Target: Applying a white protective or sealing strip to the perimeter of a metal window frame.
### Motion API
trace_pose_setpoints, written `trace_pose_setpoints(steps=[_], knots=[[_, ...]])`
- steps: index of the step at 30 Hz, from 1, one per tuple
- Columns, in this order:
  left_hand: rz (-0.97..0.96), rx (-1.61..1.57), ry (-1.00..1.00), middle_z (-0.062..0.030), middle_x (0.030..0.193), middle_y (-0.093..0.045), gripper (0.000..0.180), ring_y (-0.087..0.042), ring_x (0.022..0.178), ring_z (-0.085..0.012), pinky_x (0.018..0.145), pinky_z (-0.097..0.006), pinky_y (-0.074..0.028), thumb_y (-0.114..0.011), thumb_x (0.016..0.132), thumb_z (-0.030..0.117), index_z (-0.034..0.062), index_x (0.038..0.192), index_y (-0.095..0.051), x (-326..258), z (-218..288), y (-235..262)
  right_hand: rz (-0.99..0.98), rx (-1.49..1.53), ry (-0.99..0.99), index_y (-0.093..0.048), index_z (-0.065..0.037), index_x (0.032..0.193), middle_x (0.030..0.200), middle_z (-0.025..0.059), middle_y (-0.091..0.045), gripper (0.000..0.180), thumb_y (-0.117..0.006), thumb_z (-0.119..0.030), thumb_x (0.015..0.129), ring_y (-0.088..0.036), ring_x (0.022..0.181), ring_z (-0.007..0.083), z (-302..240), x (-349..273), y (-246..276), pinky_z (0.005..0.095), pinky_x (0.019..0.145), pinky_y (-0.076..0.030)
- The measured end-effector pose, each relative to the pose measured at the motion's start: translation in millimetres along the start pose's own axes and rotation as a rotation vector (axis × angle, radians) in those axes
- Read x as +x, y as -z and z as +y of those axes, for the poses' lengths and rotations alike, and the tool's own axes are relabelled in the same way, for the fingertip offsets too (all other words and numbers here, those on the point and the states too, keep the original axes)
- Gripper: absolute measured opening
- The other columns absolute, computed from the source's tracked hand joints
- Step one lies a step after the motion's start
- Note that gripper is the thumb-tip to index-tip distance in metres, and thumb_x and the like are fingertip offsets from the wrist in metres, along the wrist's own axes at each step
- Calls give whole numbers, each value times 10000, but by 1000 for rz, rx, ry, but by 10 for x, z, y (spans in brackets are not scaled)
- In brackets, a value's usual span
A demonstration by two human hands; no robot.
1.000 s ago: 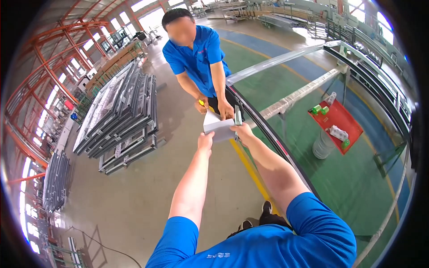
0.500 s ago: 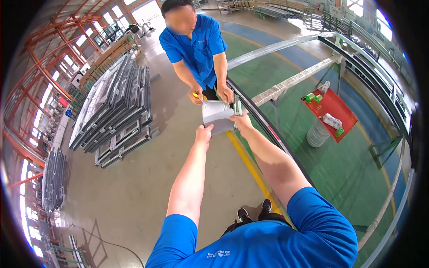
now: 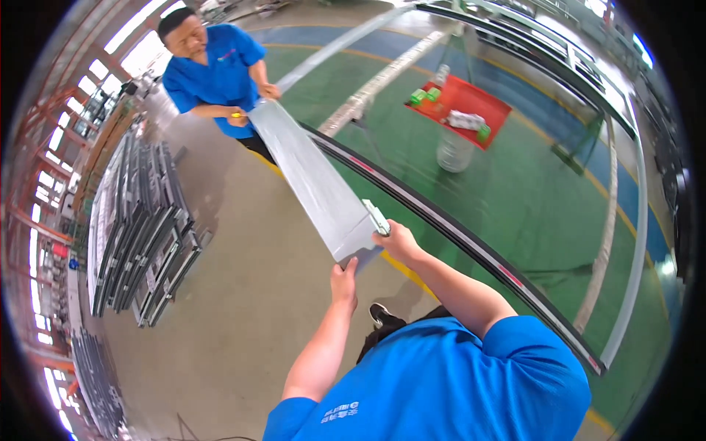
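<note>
A long, thin silvery-grey sheet point(image 3: 305, 173) stretches between me and a co-worker point(image 3: 213, 66) at the upper left. My left hand point(image 3: 344, 285) pinches its near left corner, thumb on top. At the near right corner my right hand point(image 3: 399, 242) is closed round the edge, by a narrow white-and-dark piece point(image 3: 376, 218) whose kind I cannot make out. The co-worker grips the far end with both hands; a small yellow object point(image 3: 237, 115) shows in one of them.
A large frame of dark and pale metal profiles point(image 3: 448, 239) lies at right. Inside it a red tray point(image 3: 467, 117) with green rolls rests over a pale bucket point(image 3: 454, 152). Stacked metal frames point(image 3: 140, 228) stand at left. A yellow line point(image 3: 408, 272) crosses the floor.
The co-worker has moved away to the upper left, and the sheet, short between us before, is now drawn out long. My view has swung right; both my hands keep their hold.
</note>
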State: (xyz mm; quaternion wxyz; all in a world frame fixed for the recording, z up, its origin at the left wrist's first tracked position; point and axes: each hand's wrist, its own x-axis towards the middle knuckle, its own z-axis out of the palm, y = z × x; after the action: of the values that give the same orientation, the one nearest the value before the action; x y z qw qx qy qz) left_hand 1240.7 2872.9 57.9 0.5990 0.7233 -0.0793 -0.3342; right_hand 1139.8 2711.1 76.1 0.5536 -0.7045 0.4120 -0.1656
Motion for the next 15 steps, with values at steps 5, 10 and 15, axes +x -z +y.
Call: trace_pose_setpoints(steps=[5,10,15], knots=[[-141,-22,77,-132,1135,-626,371,-568,1049,-192,936,-328,-439,-670,917,213,-68,1132,-560,-1248,-541,-378,-71,-32,-46,-626,-17,1043,947,212,-688,405,-722,-351,835,-669,904,350,609,-1080,777,430,801,-511],[-211,-130,69,-94,1179,-593,353,-539,1043,-165,921,-312,-411,-612,949,154,-42,1229,-522,-2440,-1012,-898,-119,-6,-76,-621,-2,1091,985,231,-685,415,-714,-324,847,-659,952,385,1027,-2043,1510,441,828,-510],[-333,-135,91,-64,1192,-586,330,-536,1023,-148,906,-314,-418,-585,970,160,-6,1245,-511,-3342,-1109,-1223,-48,37,-30,-613,14,1079,979,240,-679,397,-715,-296,853,-648,953,409,1189,-2902,2243,453,822,-506]])
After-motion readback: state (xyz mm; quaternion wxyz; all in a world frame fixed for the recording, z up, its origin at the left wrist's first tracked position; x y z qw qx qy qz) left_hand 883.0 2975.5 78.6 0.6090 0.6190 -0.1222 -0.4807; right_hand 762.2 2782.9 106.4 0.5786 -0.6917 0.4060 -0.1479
